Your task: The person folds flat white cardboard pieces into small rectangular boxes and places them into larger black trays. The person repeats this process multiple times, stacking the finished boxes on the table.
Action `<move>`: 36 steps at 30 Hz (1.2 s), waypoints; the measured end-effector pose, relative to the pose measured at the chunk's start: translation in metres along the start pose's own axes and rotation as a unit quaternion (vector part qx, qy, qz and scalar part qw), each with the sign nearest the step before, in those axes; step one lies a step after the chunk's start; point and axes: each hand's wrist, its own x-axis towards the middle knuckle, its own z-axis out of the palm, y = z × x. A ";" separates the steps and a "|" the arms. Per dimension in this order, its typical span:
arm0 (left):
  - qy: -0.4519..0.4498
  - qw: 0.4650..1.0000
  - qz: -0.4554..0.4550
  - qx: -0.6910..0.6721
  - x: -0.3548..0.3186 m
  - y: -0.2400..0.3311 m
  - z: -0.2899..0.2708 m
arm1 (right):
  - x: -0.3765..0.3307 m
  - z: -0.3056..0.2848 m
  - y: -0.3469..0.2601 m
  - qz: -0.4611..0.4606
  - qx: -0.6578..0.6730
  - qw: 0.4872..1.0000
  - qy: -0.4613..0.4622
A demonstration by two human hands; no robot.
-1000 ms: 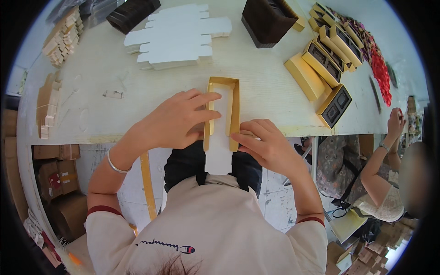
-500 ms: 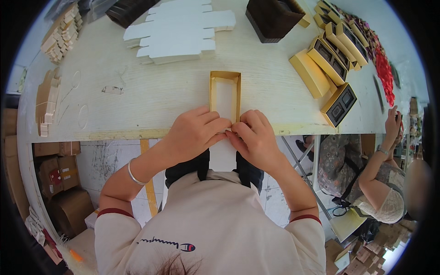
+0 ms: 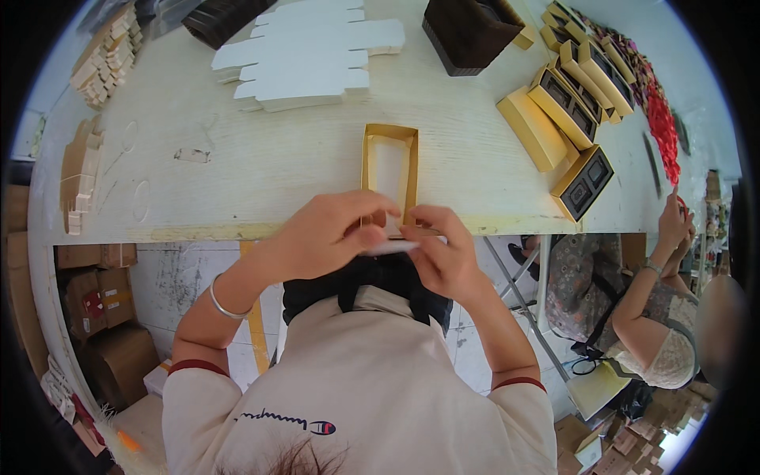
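A narrow open gold cardboard box (image 3: 412, 162), pale on its inner floor, lies at the front edge of the table with its far end pointing away from me. At its near end a white flap (image 3: 390, 248) is bent and smeared by motion. My left hand (image 3: 328, 233) is curled round the left side of this flap, thumb against it. From the right, my right hand (image 3: 443, 247) grips the near right corner, fingers bent over the edge. The fingers partly hide the near end of the box.
White flat box blanks (image 3: 305, 55) are stacked at the back. Dark brown plastic trays (image 3: 467, 36) stand right of them. Gold boxes with dark inserts (image 3: 582, 182) lie at the right. Brown card pieces (image 3: 79, 170) sit at the left edge. A co-worker's arm (image 3: 645, 293) is at the far right.
The white flap that hung down toward my lap is now lifted and bent up at the near end. My hands have spread slightly, the left shifting a little left.
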 end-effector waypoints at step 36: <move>0.095 0.871 0.178 0.449 0.013 0.034 -0.037 | 0.059 -0.052 0.000 0.026 -0.122 0.920 -0.371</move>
